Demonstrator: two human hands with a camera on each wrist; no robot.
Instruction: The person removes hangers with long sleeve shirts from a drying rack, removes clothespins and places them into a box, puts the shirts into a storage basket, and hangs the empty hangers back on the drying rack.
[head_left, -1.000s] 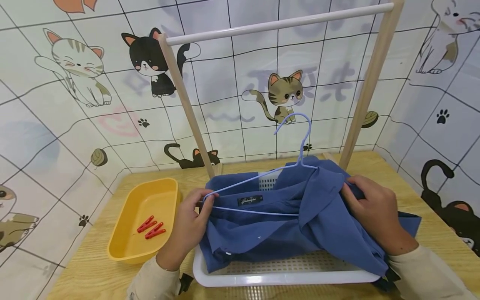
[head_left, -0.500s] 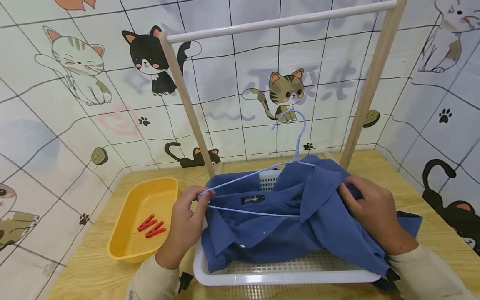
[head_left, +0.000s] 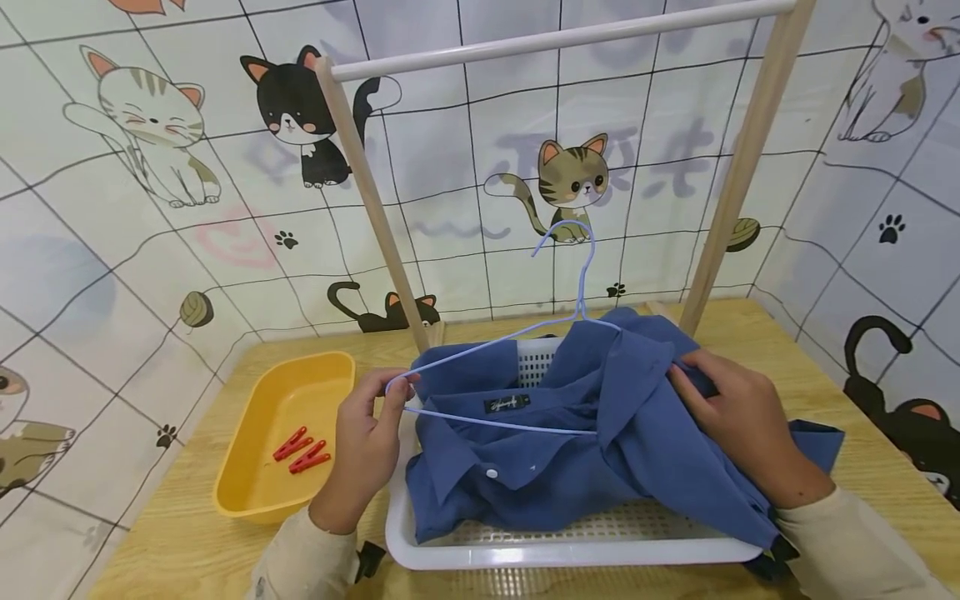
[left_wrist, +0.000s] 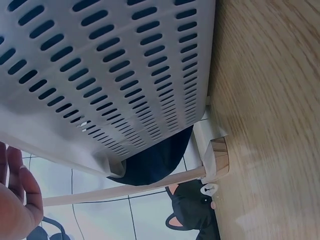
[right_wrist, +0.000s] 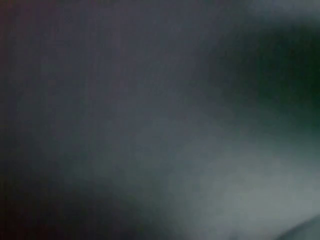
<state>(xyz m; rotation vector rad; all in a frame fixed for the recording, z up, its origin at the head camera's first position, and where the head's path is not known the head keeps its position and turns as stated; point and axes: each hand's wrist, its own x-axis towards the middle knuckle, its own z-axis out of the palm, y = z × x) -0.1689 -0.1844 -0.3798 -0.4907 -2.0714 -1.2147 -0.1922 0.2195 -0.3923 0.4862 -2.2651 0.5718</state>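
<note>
Left hand (head_left: 367,442) pinches hanger (head_left: 517,334); right hand (head_left: 738,412) grips blue shirt (head_left: 577,471)

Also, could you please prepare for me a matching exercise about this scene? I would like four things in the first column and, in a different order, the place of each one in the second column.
Things:
1. hanger
2. red clips
3. blue garment
4. white bar

Places:
A. held by the right hand, over the white basket
B. across the top, between the wooden posts
C. one end pinched by the left hand
D. inside the yellow tray

Right pairs: 1-C, 2-D, 3-A, 4-B
</note>
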